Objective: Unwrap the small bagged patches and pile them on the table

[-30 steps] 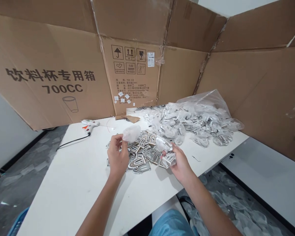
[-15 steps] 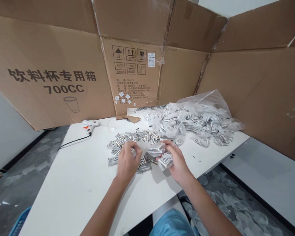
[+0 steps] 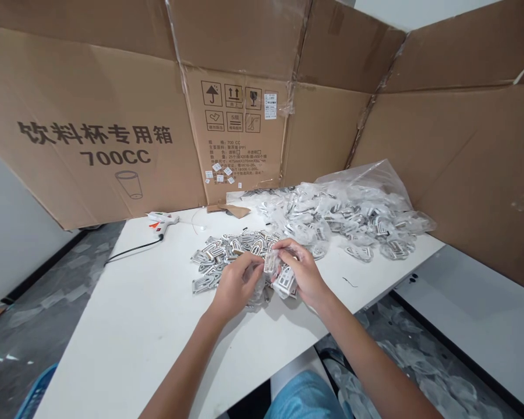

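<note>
My right hand is closed around small grey-and-white patterned pieces in clear plastic. My left hand has thumb and fingers pinched together on a clear plastic bag, whose film hangs below the fingertips. Both hands meet over the front right of a pile of loose patterned pieces on the white table. Where the plastic in one hand ends and the other begins, I cannot make out.
A large heap of bagged pieces lies at the back right. A glue gun with a black cord rests at the back left. Cardboard stands behind the table. Discarded plastic bags litter the floor at right.
My left hand has moved right and slightly down, closer to my right hand. The right hand has shifted a little left and up, and the held pieces have turned.
</note>
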### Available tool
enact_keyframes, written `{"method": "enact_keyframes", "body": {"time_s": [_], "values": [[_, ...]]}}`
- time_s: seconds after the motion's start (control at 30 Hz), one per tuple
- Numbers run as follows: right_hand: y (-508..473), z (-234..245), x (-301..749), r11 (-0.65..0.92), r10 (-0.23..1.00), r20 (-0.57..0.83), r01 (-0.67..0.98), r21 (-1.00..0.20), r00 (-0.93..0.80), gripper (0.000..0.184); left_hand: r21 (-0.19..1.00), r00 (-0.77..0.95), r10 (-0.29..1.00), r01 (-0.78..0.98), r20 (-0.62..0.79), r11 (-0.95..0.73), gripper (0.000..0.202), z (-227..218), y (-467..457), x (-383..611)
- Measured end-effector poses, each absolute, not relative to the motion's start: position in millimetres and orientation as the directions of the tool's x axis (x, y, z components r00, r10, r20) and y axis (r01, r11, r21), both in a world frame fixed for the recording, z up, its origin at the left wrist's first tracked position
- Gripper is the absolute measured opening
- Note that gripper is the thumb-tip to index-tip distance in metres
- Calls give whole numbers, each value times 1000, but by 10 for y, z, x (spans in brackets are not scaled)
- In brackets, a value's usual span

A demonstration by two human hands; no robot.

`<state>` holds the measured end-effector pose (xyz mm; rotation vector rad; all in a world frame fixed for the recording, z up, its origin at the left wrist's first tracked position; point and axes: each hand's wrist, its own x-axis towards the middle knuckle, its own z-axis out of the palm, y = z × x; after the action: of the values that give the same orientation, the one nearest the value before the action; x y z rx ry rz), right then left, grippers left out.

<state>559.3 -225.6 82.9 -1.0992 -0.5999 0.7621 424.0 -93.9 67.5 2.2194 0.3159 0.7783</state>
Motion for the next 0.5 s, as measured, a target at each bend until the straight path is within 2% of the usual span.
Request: {"method": "enact_keyframes", "body": {"time_s": [0.2,0.3,0.4,0.5], "values": [[-2242,787,5612,295,736,26,-286,-912,677,42,737,665,590,86,458,-670,16,672,-851,4239],[-2308,710,5603,248,711,16,-228,-942,703,39,668,754,475,64,454,-741,14,646,-847,4226],[-2415,607,5524,142,713,48,-77,-987,700,29,596,842,339,26,419,-802,13,624,-884,4216],[-2517,510,5408,38,758,129,153,-987,640,19,599,855,335,35,397,-800,15,633,-921,4216]]}}
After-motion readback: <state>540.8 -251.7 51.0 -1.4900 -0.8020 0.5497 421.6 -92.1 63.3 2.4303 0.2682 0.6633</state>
